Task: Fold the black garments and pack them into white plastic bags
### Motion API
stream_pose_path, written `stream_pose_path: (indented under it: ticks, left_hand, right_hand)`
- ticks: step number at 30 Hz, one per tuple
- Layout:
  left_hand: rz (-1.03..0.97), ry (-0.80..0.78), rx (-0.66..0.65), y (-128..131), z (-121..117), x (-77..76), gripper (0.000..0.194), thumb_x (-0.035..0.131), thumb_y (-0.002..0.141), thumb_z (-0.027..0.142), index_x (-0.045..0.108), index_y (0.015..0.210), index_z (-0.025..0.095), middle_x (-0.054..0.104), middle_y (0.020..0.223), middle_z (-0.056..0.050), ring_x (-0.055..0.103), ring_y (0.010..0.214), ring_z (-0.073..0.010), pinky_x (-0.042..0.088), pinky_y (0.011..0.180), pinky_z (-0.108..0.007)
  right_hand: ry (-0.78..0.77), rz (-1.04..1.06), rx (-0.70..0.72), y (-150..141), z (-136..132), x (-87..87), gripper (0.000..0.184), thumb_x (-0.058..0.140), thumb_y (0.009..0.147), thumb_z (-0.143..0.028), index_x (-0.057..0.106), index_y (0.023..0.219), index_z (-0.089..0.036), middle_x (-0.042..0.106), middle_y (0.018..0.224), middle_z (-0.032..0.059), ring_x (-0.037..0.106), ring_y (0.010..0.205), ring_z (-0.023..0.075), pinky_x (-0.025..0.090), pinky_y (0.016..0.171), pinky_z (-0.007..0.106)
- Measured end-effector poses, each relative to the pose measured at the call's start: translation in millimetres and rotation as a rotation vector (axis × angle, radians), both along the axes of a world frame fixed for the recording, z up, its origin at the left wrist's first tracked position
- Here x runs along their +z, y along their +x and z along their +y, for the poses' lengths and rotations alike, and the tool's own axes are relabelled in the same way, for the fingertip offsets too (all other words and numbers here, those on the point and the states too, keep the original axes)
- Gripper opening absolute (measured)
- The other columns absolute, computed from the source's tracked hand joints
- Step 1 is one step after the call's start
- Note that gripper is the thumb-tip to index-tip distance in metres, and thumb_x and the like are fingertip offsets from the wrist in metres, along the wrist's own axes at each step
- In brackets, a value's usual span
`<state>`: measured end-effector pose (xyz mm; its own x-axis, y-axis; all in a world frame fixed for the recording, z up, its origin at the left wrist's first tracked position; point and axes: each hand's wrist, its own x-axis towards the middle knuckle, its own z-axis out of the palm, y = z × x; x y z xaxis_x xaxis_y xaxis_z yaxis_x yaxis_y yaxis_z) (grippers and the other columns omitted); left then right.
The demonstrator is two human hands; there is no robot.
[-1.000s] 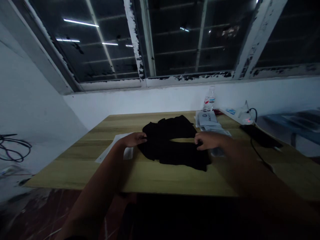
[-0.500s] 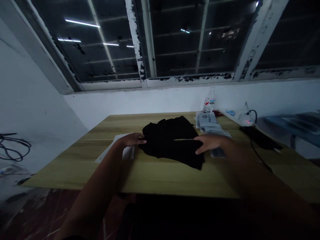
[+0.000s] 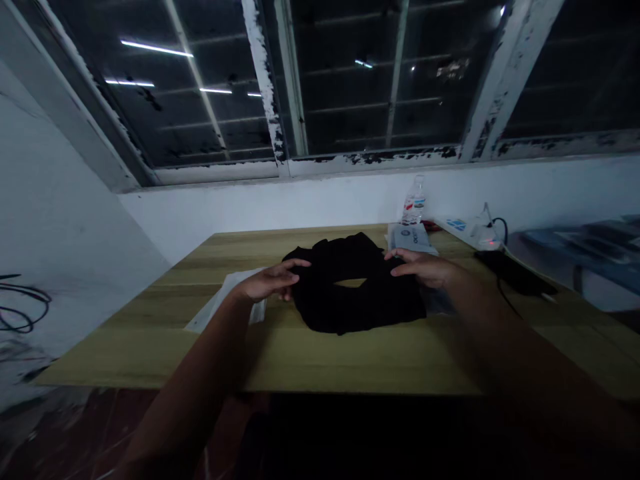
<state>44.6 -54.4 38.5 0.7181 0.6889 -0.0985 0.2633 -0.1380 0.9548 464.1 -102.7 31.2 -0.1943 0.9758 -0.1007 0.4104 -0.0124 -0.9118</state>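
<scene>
A black garment (image 3: 360, 303) lies spread on the wooden table (image 3: 280, 360). It has two long parts like legs, with a narrow gap of bare wood between them. My left hand (image 3: 273, 280) is at its left edge, index finger stretched over the cloth and thumb apart from it. Over the upper right part is my right hand (image 3: 423, 267), thumb and index finger spread and touching the cloth. The dark fabric hides its seams and folds. White sheet-like packaging (image 3: 215, 307) lies beside my left hand, partly covered by the forearm.
Printed plastic packets (image 3: 411, 239) lie at the back right, before a clear water bottle (image 3: 414, 203). A white power strip (image 3: 467, 232) and a black phone-like slab (image 3: 515, 272) with a cable are farther right. Behind the table stands a white wall (image 3: 280, 210) under windows.
The garment's near part has swung, its right end moving right and away from me, and the gap has changed shape. My left hand's fingers have reached farther onto the cloth; my right hand's have spread.
</scene>
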Motion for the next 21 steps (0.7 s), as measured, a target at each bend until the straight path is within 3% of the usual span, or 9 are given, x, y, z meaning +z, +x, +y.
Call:
stream_pose_path:
  ticks: [3,5,8,13,16,21]
  left_hand:
    - [-0.153,-0.121,-0.232,34.8,-6.4,-22.0,0.080,0.073,0.092,0.047,0.033,0.159,0.027,0.070,0.122,-0.014,0.070,0.105,-0.0223,0.054,0.090,-0.037]
    - [-0.185,-0.111,-0.326,55.6,-10.9,-35.2,0.076,0.074,0.093,0.042,0.038,0.157,0.028,0.066,0.133,-0.016,0.066,0.117,-0.0229,0.050,0.101,-0.041]
    - [-0.161,0.072,-0.355,72.9,-17.4,-42.6,0.060,0.068,0.098,0.041,0.047,0.153,0.027,0.067,0.130,-0.015,0.065,0.118,-0.0211,0.050,0.103,-0.041]
    - [-0.012,0.678,-0.152,68.1,-20.8,-31.9,0.030,0.066,0.098,0.041,0.073,0.117,0.019,0.070,0.106,-0.010,0.066,0.093,-0.0173,0.053,0.082,-0.031]
    - [0.072,0.782,-0.113,65.3,-20.5,-31.4,0.027,0.069,0.096,0.040,0.074,0.111,0.018,0.069,0.098,-0.007,0.065,0.086,-0.0160,0.052,0.076,-0.028]
    - [0.225,0.870,-0.234,75.4,-26.6,-42.8,0.033,0.074,0.088,0.031,0.075,0.121,0.024,0.069,0.109,-0.008,0.065,0.103,-0.0217,0.052,0.090,-0.032]
  right_hand:
    - [-0.039,0.014,-0.006,-7.4,-1.9,0.8,0.046,0.079,0.069,-0.041,0.067,0.112,-0.031,0.066,0.127,0.0021,0.060,0.115,0.0276,0.052,0.083,0.032]
    - [-0.027,0.013,0.011,-11.3,-2.5,-0.1,0.046,0.080,0.069,-0.043,0.067,0.112,-0.033,0.066,0.124,0.0019,0.059,0.116,0.0279,0.052,0.085,0.033]
    - [-0.010,-0.013,0.048,-14.2,-2.2,-2.1,0.049,0.081,0.071,-0.045,0.067,0.116,-0.032,0.067,0.120,0.0036,0.061,0.112,0.0279,0.052,0.085,0.034]
    - [-0.032,-0.056,0.033,-13.9,-1.0,-3.7,0.052,0.082,0.072,-0.048,0.066,0.119,-0.032,0.067,0.115,0.0044,0.064,0.101,0.0257,0.053,0.083,0.035]
    - [-0.028,-0.050,0.016,-12.7,-1.0,-4.4,0.051,0.082,0.073,-0.048,0.066,0.118,-0.032,0.068,0.113,0.0038,0.064,0.099,0.0250,0.053,0.081,0.035]
    - [-0.046,0.015,0.012,-12.6,-1.3,-3.3,0.046,0.082,0.075,-0.040,0.066,0.117,-0.031,0.069,0.107,0.0036,0.066,0.093,0.0234,0.055,0.074,0.032]
